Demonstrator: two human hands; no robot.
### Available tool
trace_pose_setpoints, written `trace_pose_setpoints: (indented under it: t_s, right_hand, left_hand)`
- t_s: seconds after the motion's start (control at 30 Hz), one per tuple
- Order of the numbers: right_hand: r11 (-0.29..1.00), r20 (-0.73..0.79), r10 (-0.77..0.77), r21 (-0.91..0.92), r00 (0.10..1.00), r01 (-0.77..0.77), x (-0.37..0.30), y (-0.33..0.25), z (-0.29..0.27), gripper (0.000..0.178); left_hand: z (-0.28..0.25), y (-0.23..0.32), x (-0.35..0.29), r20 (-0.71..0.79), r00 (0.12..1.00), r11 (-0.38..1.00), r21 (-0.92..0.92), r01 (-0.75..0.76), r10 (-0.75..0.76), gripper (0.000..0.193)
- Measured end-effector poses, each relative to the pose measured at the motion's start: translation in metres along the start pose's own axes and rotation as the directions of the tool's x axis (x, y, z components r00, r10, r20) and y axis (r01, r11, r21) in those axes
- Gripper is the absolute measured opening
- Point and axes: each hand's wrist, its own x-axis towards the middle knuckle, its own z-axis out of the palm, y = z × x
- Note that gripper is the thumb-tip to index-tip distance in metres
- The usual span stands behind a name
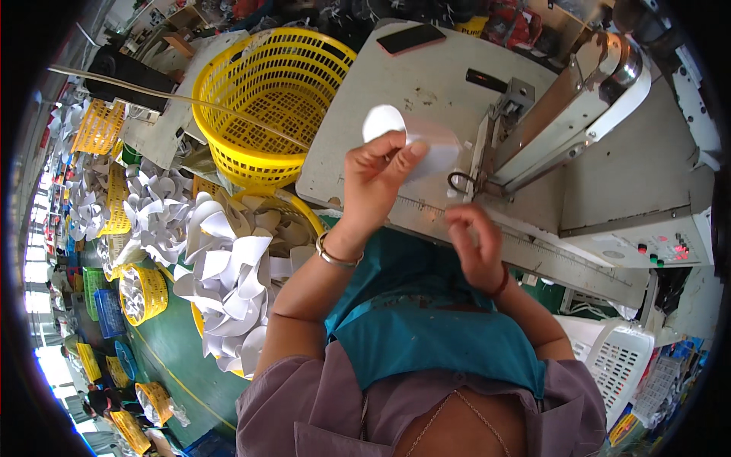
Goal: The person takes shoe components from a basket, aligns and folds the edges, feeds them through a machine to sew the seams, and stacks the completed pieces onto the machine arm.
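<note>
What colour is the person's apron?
The apron is teal, a blue-green. It shows best in the head view, the only one here.

Pale worktable [358, 91] — stained; phone [412, 39] atop

A flat black rectangular phone [411, 39] is noted. A rectangular blue plastic crate [111, 314] is seen beside a green plastic crate [91, 286].

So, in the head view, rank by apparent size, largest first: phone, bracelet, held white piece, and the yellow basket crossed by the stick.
1. Yellow basket
2. White piece, counting its blurred part; nearness to the camera may enlarge it
3. Phone
4. Bracelet, a thin band
</note>
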Motion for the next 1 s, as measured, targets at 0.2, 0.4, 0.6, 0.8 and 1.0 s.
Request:
trace_pose_setpoints:
  t_s: [0.2, 0.4, 0.6, 0.8, 1.0]
  right_hand:
    - [0.801, 0.343, -0.260, -0.445, 0.902, 0.400, -0.020, 0.045, 0.003, 0.018]
    - [0.692, 0.375, -0.339, -0.522, 0.863, 0.498, -0.021, 0.052, 0.007, 0.021]
    - [0.577, 0.434, -0.407, -0.560, 0.804, 0.595, -0.021, 0.052, 0.008, 0.022]
    - [0.510, 0.466, -0.433, -0.579, 0.772, 0.636, -0.022, 0.053, 0.011, 0.022]
    - [0.559, 0.441, -0.395, -0.580, 0.806, 0.592, -0.024, 0.057, 0.011, 0.019]
  left_hand:
    - [-0.014, -0.048, 0.107, 0.067, 0.939, 0.650, 0.704, -0.285, 0.338, 0.016]
    - [-0.033, -0.122, 0.151, 0.173, 0.980, 0.089, 0.982, -0.165, -0.099, 0.024]
    - [-0.036, -0.122, 0.152, 0.135, 0.981, 0.043, 0.991, -0.130, -0.139, 0.026]
    - [-0.039, -0.099, 0.138, 0.103, 0.994, 0.088, 0.991, -0.100, -0.027, 0.043]
    - [-0.046, -0.060, 0.019, 0.237, 0.968, 0.290, 0.923, -0.252, 0.089, 0.046]
